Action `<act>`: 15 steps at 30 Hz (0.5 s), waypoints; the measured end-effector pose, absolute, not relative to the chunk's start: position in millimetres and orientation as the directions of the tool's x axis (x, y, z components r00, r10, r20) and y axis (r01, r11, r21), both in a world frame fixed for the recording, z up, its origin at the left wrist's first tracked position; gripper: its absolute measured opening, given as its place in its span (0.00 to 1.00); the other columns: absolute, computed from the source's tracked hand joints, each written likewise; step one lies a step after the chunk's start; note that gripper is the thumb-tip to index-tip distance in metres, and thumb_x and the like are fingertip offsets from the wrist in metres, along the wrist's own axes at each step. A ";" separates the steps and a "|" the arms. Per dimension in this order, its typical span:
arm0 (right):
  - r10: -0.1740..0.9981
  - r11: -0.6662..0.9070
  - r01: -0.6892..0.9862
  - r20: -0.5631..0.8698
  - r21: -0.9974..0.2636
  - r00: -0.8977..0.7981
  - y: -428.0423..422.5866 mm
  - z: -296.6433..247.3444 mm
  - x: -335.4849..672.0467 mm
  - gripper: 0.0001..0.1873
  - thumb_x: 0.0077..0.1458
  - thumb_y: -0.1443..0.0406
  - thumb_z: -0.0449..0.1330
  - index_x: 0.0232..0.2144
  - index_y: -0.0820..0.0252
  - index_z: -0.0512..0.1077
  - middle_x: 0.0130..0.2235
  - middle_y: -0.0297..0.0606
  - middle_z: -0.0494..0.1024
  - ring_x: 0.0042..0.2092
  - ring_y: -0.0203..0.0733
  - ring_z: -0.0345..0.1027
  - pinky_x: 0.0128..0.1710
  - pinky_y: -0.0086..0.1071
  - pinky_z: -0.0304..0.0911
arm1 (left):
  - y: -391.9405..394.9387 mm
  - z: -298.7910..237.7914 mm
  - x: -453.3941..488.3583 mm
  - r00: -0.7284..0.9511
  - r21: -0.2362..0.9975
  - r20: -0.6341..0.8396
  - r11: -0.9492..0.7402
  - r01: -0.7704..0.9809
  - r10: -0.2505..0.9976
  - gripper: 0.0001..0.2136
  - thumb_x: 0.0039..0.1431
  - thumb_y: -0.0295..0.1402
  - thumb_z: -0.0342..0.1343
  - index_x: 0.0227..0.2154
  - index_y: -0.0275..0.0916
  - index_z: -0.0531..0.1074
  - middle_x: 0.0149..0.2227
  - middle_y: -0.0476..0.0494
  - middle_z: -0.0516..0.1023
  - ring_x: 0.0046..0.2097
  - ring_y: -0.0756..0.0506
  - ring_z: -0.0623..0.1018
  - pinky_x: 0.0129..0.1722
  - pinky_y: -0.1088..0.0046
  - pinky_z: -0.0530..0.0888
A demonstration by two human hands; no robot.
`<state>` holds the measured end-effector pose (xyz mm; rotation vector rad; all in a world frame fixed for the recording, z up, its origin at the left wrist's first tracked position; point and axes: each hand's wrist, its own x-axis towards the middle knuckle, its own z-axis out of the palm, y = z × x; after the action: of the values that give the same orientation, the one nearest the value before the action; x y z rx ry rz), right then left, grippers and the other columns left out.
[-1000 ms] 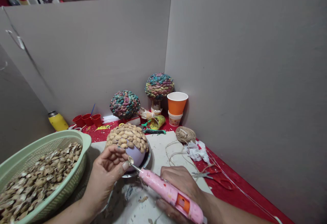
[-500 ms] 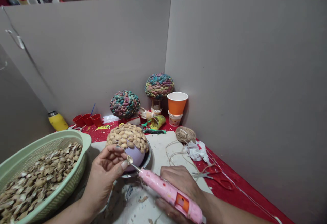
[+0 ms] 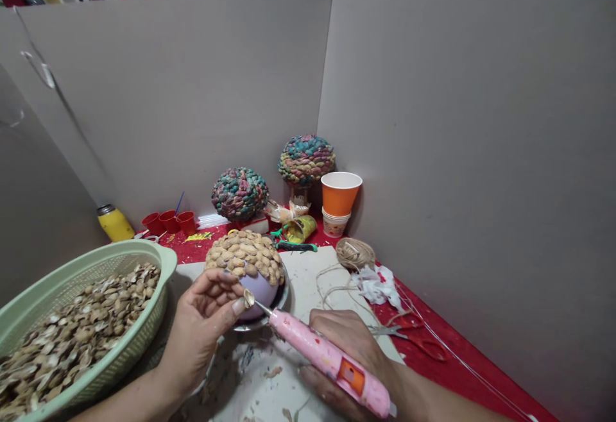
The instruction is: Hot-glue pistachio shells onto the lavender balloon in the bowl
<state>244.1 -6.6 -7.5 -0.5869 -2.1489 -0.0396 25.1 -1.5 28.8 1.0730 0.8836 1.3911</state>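
Observation:
My left hand (image 3: 205,319) is closed in a pinch on half a peanut shell (image 3: 249,297), its hollow side facing right. My right hand (image 3: 349,358) wraps round a pink glue gun (image 3: 320,351) with an orange trigger. The gun's metal nozzle points up and left, close by the shell; whether they touch I cannot tell. Just behind both hands, a lilac balloon (image 3: 260,286) rests in a metal bowl (image 3: 285,294). Peanut shells (image 3: 245,252) cover the balloon's upper part, and its lower front shows bare. My left fingers partly hide it.
A green basket (image 3: 166,274) of peanut shells stands left. Behind are two coloured shell-covered balls (image 3: 240,192), red cups (image 3: 185,222), a yellow bottle (image 3: 114,223), pliers (image 3: 296,247) and an orange paper cup (image 3: 341,194). Twine (image 3: 355,254), tissue (image 3: 378,285) and scissors (image 3: 418,338) lie right.
The glue gun's nozzle has drawn slightly away from the shell's hollow. Both hands keep their grips, and the whole view has shifted a little.

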 end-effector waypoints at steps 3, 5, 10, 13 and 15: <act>0.430 0.875 0.429 0.766 -0.223 -0.479 -5.7 -8.8 245.8 0.17 0.67 0.58 0.44 0.26 0.55 0.56 0.22 0.29 0.61 0.22 0.36 0.53 0.23 0.32 0.48 | -2.0 31.0 24.9 0.030 0.940 0.121 -0.105 -0.325 0.992 0.14 0.45 0.29 0.71 0.34 0.38 0.74 0.30 0.48 0.79 0.33 0.52 0.77 0.35 0.81 0.75; 0.420 0.880 0.422 0.770 -0.216 -0.481 -5.2 -9.7 245.8 0.17 0.67 0.58 0.43 0.26 0.55 0.56 0.22 0.29 0.61 0.22 0.37 0.53 0.23 0.32 0.47 | -2.0 35.3 24.2 0.017 0.937 0.123 -0.111 -0.332 0.992 0.14 0.44 0.30 0.71 0.34 0.38 0.74 0.30 0.49 0.79 0.33 0.52 0.77 0.35 0.81 0.75; 0.322 0.914 0.395 0.764 -0.095 -0.560 -4.7 -16.5 240.7 0.22 0.68 0.55 0.41 0.22 0.55 0.56 0.19 0.29 0.59 0.20 0.36 0.50 0.21 0.34 0.43 | -2.5 51.5 17.2 -0.060 0.917 0.172 -0.182 -0.354 0.983 0.14 0.44 0.28 0.71 0.33 0.39 0.75 0.31 0.49 0.79 0.34 0.52 0.77 0.37 0.80 0.76; 0.294 0.933 0.354 0.719 -0.071 -0.630 -6.5 -19.8 238.5 0.23 0.68 0.56 0.43 0.21 0.55 0.55 0.17 0.28 0.58 0.18 0.36 0.48 0.19 0.35 0.40 | -5.4 58.7 12.3 -0.100 0.888 0.225 -0.246 -0.388 0.969 0.13 0.44 0.27 0.71 0.34 0.39 0.76 0.32 0.50 0.78 0.34 0.52 0.77 0.38 0.79 0.76; 0.294 0.951 0.285 0.629 -0.119 -0.720 -8.8 -19.3 238.4 0.22 0.69 0.57 0.43 0.22 0.56 0.58 0.19 0.30 0.63 0.19 0.36 0.52 0.20 0.34 0.45 | -8.3 60.1 11.0 -0.104 0.872 0.254 -0.274 -0.406 0.962 0.13 0.44 0.27 0.71 0.34 0.39 0.76 0.31 0.50 0.78 0.34 0.52 0.77 0.37 0.79 0.76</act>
<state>238.4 -8.8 -19.3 -0.4060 -2.4134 0.0180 11.0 -8.3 60.1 1.0437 0.7719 1.6141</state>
